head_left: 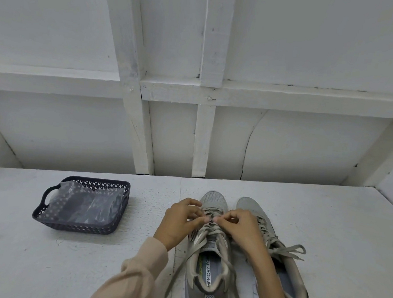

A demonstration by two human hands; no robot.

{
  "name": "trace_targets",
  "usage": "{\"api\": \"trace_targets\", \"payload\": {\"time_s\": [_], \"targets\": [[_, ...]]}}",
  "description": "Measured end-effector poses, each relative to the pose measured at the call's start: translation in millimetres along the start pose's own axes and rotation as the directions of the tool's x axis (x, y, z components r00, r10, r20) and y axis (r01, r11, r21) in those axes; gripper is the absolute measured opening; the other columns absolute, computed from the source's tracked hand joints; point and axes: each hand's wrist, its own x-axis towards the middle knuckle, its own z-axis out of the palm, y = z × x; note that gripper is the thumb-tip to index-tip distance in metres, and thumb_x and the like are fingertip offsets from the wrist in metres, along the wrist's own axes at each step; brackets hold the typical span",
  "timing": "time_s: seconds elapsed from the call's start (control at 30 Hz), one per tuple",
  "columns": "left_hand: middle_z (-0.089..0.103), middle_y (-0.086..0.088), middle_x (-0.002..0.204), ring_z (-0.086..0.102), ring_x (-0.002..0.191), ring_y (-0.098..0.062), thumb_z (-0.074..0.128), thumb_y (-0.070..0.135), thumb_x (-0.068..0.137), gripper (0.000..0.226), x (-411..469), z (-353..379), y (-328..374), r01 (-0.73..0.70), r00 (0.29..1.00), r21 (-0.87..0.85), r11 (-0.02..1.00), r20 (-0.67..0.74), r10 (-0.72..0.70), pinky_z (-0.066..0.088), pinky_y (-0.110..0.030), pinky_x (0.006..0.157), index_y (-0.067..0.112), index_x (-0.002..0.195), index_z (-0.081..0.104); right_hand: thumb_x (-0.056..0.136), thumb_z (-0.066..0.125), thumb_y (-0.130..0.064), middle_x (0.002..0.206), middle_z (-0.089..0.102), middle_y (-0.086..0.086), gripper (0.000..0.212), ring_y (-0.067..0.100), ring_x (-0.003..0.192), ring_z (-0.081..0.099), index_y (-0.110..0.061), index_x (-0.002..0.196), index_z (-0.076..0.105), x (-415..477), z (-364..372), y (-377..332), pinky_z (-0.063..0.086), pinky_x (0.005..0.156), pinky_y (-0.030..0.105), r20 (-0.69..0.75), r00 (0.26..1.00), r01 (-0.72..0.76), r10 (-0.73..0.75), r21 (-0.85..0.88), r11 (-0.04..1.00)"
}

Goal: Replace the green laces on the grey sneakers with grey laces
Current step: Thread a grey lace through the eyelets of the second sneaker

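Two grey sneakers stand side by side on the white surface, toes pointing away from me. On the left sneaker [207, 280] my left hand [179, 219] and my right hand [241, 228] meet over the upper eyelets, fingertips pinching its pale greyish-green lace [209, 219]. That lace is undone, and its loose ends [177, 271] trail toward me down both sides of the shoe. The right sneaker [291, 276] has its lace tied in a bow [288, 249]. My right forearm covers part of it.
A dark blue perforated plastic basket [46, 217] sits to the left of the shoes and holds clear plastic bags [82, 203]. A white wall with wooden battens rises directly behind the surface.
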Motion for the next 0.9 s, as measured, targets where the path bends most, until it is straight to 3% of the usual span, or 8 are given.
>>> {"api": "trace_targets", "payload": {"time_s": [0.13, 0.23, 0.33, 0.47, 0.6, 0.77, 0.9], "targets": [[0.063, 0.017, 0.117, 0.069, 0.084, -0.005, 0.073, 0.028, 0.084, 0.015, 4, -1, 4, -0.018, 0.999, 0.053, 0.998, 0.042, 0.016, 0.053, -0.03, 0.085, 0.014, 0.081, 0.076, 0.083, 0.07, -0.012, 0.072, 0.072, -0.002, 0.013, 0.008, 0.068, 0.065, -0.013, 0.071, 0.074, 4, 0, 1, 0.05, 0.067, 0.024, 0.051, 0.999, 0.011, -0.008, -0.044, 0.999], [0.061, 0.02, 0.114, 0.068, 0.082, -0.003, 0.07, 0.027, 0.086, 0.016, 3, 0, 7, -0.001, 1.0, 0.079, 0.997, 0.031, -0.001, 0.051, -0.026, 0.082, 0.013, 0.08, 0.073, 0.086, 0.065, -0.012, 0.078, 0.071, 0.001, 0.014, 0.017, 0.077, 0.066, -0.01, 0.073, 0.069, 4, 1, 1, 0.052, 0.075, 0.035, 0.063, 0.998, 0.025, -0.021, -0.059, 0.998], [0.056, 0.023, 0.114, 0.066, 0.081, 0.001, 0.062, 0.027, 0.089, 0.015, 0, 3, 6, 0.022, 1.0, 0.091, 0.996, 0.002, -0.022, 0.047, -0.027, 0.084, 0.014, 0.081, 0.066, 0.089, 0.06, -0.015, 0.085, 0.066, 0.008, 0.017, 0.017, 0.074, 0.06, -0.01, 0.073, 0.062, 5, 1, 3, 0.049, 0.075, 0.037, 0.064, 0.998, 0.025, -0.022, -0.056, 0.998], [0.052, 0.024, 0.118, 0.064, 0.08, 0.004, 0.055, 0.024, 0.093, 0.016, -8, 3, 1, 0.047, 0.999, 0.028, 0.998, -0.001, -0.047, 0.04, -0.019, 0.076, 0.02, 0.078, 0.054, 0.09, 0.057, -0.025, 0.082, 0.057, 0.003, 0.025, 0.016, 0.074, 0.054, -0.021, 0.066, 0.052, 6, 4, 11, 0.045, 0.075, 0.038, 0.045, 0.999, -0.022, 0.02, 0.05, 0.999], [0.055, 0.023, 0.114, 0.063, 0.081, 0.008, 0.057, 0.027, 0.093, 0.016, -7, 1, -1, 0.063, 0.998, -0.01, 0.998, 0.01, -0.063, 0.04, -0.024, 0.079, 0.023, 0.078, 0.057, 0.089, 0.061, -0.022, 0.077, 0.064, 0.006, 0.021, 0.022, 0.073, 0.06, -0.012, 0.07, 0.06, 7, 6, 9, 0.052, 0.079, 0.049, 0.006, 0.996, -0.087, 0.087, 0.175, 0.981], [0.06, 0.019, 0.109, 0.066, 0.088, 0.0, 0.067, 0.051, 0.084, 0.023, 0, 3, 5, 0.058, 0.998, -0.009, 0.998, -0.021, -0.058, 0.046, -0.026, 0.084, 0.028, 0.08, 0.064, 0.084, 0.071, -0.04, 0.067, 0.067, -0.004, 0.027, 0.007, 0.062, 0.059, -0.015, 0.074, 0.071, 0, 3, 0, 0.047, 0.064, 0.027, 0.026, 1.0, -0.017, 0.014, 0.108, 0.994], [0.061, 0.018, 0.108, 0.068, 0.085, -0.002, 0.069, 0.039, 0.087, 0.015, 0, 5, 9, 0.048, 0.999, 0.006, 0.999, -0.026, -0.048, 0.047, -0.03, 0.085, 0.029, 0.078, 0.061, 0.087, 0.07, -0.025, 0.073, 0.069, -0.001, 0.016, 0.014, 0.069, 0.063, -0.015, 0.074, 0.069, 2, 2, 5, 0.049, 0.067, 0.031, 0.035, 0.999, 0.018, -0.022, 0.111, 0.994]]}}
